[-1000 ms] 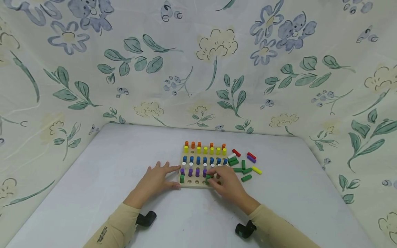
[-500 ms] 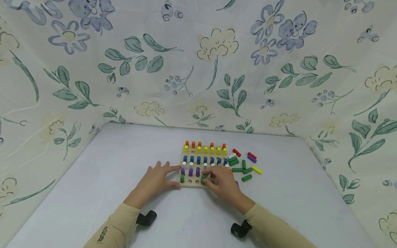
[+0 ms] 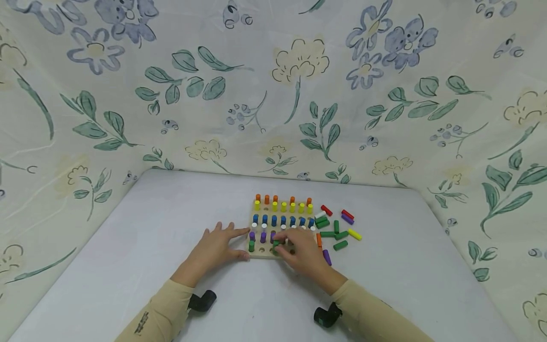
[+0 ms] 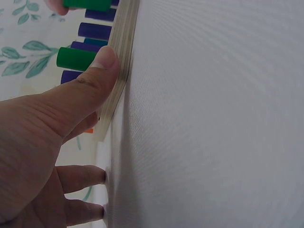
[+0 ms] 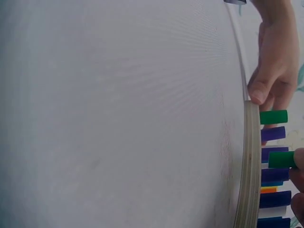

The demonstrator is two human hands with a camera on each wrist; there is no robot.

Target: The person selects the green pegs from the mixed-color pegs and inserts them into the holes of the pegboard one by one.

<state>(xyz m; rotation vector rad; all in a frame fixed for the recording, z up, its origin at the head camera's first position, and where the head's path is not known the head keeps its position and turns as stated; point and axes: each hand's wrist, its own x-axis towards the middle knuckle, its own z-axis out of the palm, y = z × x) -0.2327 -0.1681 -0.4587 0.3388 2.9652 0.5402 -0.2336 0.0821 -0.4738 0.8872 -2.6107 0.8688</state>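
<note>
Green peg (image 5: 280, 160), one: held upright at the pegboard's six o'clock side, its lower end just clear of the wood.
Right hand (image 3: 305, 249): at four o'clock of the board, fingers pinching that peg.
Pegboard (image 5: 251, 166), wooden: bears rows of coloured pegs, orange ones (image 3: 267, 199) toward twelve; a second green peg (image 3: 251, 246) seated near seven.
Left hand (image 3: 219, 244): at eight o'clock, fingers spread and extended, thumb touching the board's edge.
Loose pegs (image 3: 340, 245), assorted colours: lying on the white surface (image 3: 171, 228), about three o'clock.
Floral cloth (image 3: 248, 71): hanging at twelve.
</note>
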